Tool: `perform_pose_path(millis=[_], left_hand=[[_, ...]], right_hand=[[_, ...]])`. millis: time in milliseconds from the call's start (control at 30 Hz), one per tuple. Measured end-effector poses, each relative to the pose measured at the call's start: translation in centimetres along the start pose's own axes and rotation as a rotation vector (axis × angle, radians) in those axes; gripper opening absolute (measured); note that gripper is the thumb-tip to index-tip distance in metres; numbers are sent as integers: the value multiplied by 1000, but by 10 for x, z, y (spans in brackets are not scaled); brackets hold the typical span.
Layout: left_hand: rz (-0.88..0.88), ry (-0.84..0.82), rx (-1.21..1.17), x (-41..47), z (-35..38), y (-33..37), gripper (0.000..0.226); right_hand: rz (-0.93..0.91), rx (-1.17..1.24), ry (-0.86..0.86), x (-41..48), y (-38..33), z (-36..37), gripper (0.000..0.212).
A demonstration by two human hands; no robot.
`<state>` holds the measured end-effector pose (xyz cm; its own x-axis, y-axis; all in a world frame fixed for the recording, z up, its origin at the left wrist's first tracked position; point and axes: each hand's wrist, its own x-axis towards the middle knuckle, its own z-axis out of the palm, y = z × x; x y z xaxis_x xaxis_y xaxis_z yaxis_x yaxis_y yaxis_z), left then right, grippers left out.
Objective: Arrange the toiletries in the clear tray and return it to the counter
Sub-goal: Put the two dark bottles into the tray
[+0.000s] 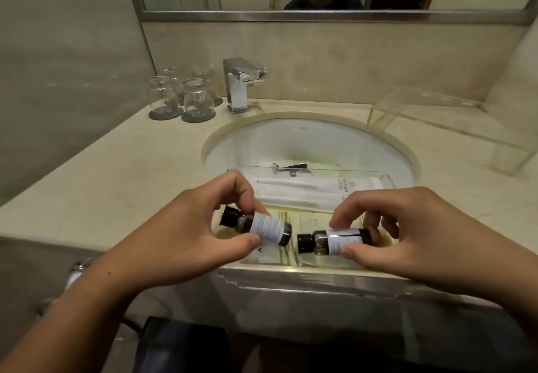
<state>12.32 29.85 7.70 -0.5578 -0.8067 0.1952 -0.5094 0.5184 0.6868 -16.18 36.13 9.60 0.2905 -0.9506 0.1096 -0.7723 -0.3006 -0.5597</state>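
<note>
Tray sits across front of sink, w/ flat white packets inside. Your left hand pinches one small dark bottle thumb-to-fingers, tilted above tray. Your right hand clamps second bottle, lying sideways low in tray. Upturned glasses stand by tap.

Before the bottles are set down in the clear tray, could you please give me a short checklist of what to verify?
1. Left hand has a grip on the left bottle: ok.
2. Right hand has a grip on the right bottle: ok.
3. Both black caps are on: ok.
4. Clear tray sits steady across the sink front: cannot tell.
5. Free room in the tray beside the white packet: ok.
6. Caps screwed tight: cannot tell.
</note>
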Motion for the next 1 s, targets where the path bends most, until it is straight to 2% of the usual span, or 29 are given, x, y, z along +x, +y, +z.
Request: perform_pose_path(millis=[333,833,1000], left_hand=[[51,-15,82,-14,-2,-3,10],[129,-41,112,-12,-1,-6,12],[145,-35,107,-11,-1,-7,12]], right_hand=[[11,-22,-45,-3,-3,4,17],[-49,-14,-63,2,1,8,19],[-83,-27,-27,3,1,8,13]])
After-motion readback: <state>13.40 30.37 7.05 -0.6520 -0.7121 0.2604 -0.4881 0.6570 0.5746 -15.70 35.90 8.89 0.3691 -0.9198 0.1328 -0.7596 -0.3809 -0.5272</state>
